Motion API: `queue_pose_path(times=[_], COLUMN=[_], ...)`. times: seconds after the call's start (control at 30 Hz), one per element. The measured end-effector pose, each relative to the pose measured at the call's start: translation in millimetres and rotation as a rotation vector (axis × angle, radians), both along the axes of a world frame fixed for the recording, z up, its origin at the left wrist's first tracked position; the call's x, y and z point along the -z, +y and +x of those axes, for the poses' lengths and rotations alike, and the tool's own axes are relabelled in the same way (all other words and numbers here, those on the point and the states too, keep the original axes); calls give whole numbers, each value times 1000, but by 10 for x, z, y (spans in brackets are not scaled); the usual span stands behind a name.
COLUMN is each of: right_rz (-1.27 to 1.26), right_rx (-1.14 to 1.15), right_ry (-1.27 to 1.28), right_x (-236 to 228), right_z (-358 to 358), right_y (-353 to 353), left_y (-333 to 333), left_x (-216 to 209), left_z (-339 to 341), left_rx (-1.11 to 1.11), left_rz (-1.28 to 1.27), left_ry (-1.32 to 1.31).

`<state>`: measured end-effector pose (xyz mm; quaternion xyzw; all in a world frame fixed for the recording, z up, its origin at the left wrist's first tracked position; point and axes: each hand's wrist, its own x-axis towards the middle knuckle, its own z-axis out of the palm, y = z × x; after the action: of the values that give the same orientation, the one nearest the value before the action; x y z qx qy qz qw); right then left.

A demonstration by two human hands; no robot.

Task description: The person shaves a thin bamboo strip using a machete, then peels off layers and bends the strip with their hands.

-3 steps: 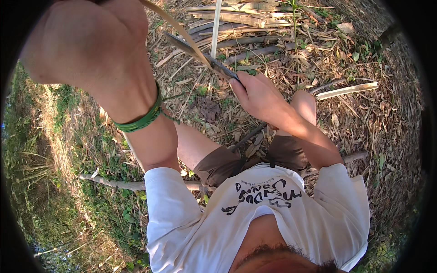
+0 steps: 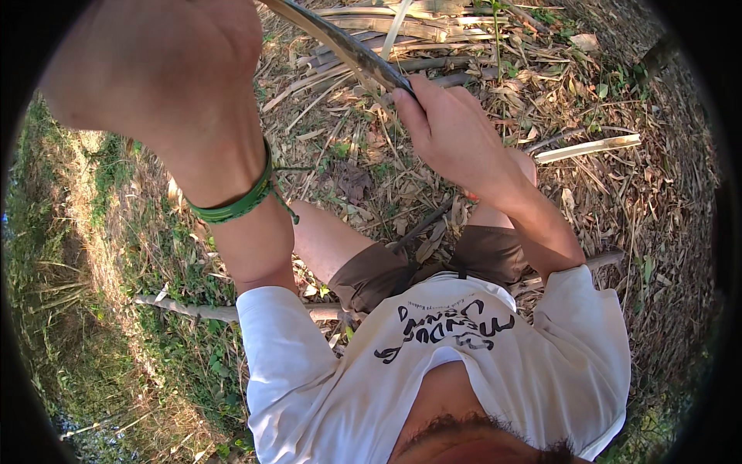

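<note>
Both hands are gripping a dark strip [image 2: 348,48] now, right hand [image 2: 452,131] sliding a bit further up it than a moment ago, left hand [image 2: 166,69] probably closed round its top end, over the stick pile [image 2: 433,31].

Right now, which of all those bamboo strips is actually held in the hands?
The dark strip running between the left hand and right hand; the other strips and a pale one lie untouched on the ground.
</note>
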<state>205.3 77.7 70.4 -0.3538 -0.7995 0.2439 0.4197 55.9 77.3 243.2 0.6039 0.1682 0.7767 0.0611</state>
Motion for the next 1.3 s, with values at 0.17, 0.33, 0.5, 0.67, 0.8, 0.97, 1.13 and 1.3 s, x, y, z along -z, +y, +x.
queue_pose_path(times=[0.17, 0.33, 0.5, 0.67, 0.8, 0.97, 1.13, 1.3], right_rz=[-8, -116, -337, 129, -185, -920, -276, -282], right_rx=[75, 45, -26, 223, 107, -193, -12, 126], right_ry=[29, -143, 149, 132, -217, 120, -25, -282], right_x=[133, 704, -21, 210, 932, 795, 606, 1680], right_z=[-8, 3, 236, 42, 33, 117, -9, -216], right_y=[-155, -62, 222, -42, 214, 507, 163, 190], left_y=[27, -54, -9, 54, 163, 150, 130, 98], left_x=[9, -6, -21, -17, -195, -234, -193, -218], left_z=[88, 188, 222, 72, -158, -208, -300, -508], left_rx=[34, 75, 129, 171, 360, 300, 256, 285], left_rz=[10, 4, 11, -70, -137, -224, -256, -213], left_ry=[11, 26, 42, 84, 158, 126, -8, -120])
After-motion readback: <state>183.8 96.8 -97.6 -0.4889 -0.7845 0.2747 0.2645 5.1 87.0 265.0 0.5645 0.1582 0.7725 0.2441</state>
